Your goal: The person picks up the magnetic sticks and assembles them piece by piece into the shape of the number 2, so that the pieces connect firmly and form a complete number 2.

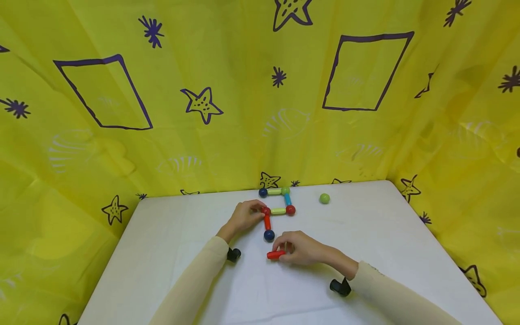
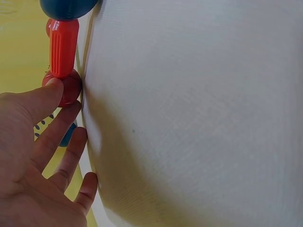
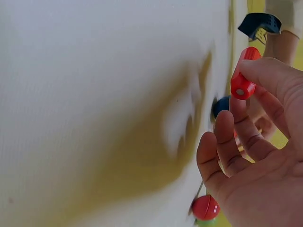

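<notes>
A chain of balls and rods lies on the table. My left hand (image 1: 245, 215) pinches a red ball (image 2: 71, 90) of it between thumb and fingertip. From that ball a red rod (image 1: 267, 222) leads nearer to me and ends in a dark blue ball (image 1: 269, 235). A pale green rod (image 1: 278, 211) joins it to a second red ball (image 1: 290, 210), then a light blue rod (image 1: 288, 199) runs to a green ball (image 1: 285, 191). In front of the chain, my right hand (image 1: 301, 248) holds a loose red rod (image 3: 244, 78) between thumb and fingers, its magnet-like end showing.
A loose green ball (image 1: 324, 198) sits to the right of the chain on the white table (image 1: 365, 234). Behind stands a yellow curtain (image 1: 239, 149) with drawn stars, close along the table's far edge. A second pale green rod (image 1: 274, 192) ends at another dark blue ball (image 1: 263, 192).
</notes>
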`<state>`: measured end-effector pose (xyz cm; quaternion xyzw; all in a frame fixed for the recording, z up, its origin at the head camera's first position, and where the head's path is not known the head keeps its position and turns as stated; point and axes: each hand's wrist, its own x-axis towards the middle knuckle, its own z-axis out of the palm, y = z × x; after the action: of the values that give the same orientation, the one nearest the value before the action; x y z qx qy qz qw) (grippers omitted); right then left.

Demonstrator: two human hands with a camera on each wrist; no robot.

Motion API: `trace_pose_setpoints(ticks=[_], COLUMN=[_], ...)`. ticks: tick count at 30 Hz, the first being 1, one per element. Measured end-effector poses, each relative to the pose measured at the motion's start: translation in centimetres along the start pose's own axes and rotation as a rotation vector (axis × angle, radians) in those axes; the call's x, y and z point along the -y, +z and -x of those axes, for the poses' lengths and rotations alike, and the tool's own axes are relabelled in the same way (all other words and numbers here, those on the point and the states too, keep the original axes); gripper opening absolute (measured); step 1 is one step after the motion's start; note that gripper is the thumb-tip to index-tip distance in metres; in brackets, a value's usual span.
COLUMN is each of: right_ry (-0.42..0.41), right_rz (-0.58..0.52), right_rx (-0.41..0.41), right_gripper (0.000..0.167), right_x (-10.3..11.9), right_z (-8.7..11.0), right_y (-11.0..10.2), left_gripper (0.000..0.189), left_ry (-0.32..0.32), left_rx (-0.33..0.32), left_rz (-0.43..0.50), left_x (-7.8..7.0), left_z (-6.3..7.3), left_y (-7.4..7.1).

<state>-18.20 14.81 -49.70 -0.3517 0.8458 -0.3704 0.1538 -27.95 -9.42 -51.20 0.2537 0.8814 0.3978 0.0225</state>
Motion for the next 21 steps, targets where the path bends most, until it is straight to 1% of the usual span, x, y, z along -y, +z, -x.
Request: trace_pose_setpoints(ticks=[7, 10, 14, 19, 21], right_ry=[-0.015, -0.001, 0.028, 0.051, 0.047], right_rz=[-0.013, -0.017, -0.014, -0.033, -0.044], right_rx=[-0.081, -0.112, -0.150, -0.174, -0.178], right_gripper=[0.023, 0.023, 0.021, 0.021, 0.021], right_x=[-1.0, -1.7, -2.6, -3.2, -3.3], right_z=[1.0, 1.5, 1.9, 2.3, 2.4], right_y=[-1.9, -2.6, -3.5, -4.2, -4.4], left_gripper=[0.023, 0.023, 0.023, 0.023, 0.022], left_ry=[-0.017, -0.011, -0.017, -0.034, -0.039], left_rx=[-0.005, -0.003, 0.002, 0.000, -0.002], left_rz=[0.009, 0.005, -0.005, -0.002, 0.000], left_x=[0.1, 0.1, 0.2, 0.3, 0.3], left_z=[0.0, 0.0, -0.1, -0.1, -0.1], left_y=[0.1, 0.2, 0.2, 0.2, 0.3])
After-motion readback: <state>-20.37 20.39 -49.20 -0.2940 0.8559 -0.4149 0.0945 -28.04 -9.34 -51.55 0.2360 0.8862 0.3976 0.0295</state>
